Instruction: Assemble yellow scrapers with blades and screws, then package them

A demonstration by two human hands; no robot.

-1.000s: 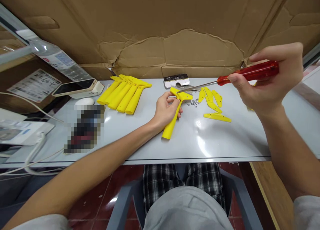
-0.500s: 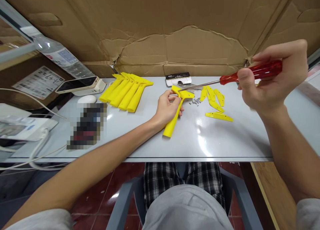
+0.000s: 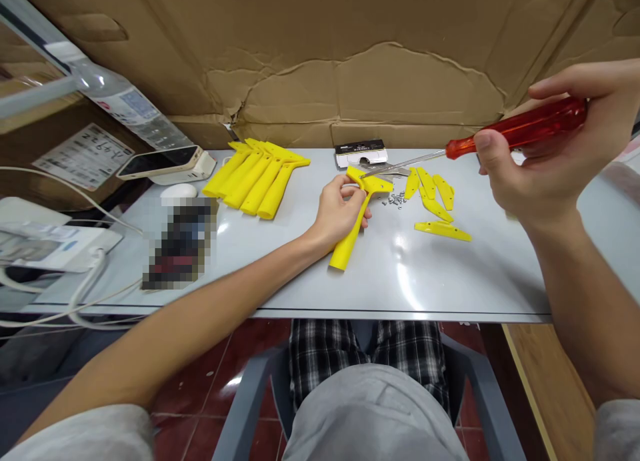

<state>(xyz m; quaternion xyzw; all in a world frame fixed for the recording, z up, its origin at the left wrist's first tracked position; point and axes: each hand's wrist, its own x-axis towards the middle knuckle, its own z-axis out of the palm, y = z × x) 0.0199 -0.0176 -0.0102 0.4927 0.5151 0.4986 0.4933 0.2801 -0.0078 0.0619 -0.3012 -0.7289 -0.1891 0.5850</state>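
Observation:
My left hand is closed around the neck of a yellow plastic scraper, whose wide head points away from me. In my right hand is a screwdriver with a clear red handle, its butt against the palm and the thumb along its front. The long metal shaft slants down left, and its tip meets the scraper head near a hole. Beside the head lie a small pile of screws and several yellow cover plates. Thin metal blades are partly hidden behind the head.
Several yellow scrapers lie in a row at left. A small black-and-white box stands against the cardboard wall. Further left are a phone on a stand, a white mouse, cables and a plastic bottle.
My right hand has moved slightly right, its fingers shifted on the red handle. The screwdriver tip remains at the scraper head. The whole view has shifted a little.

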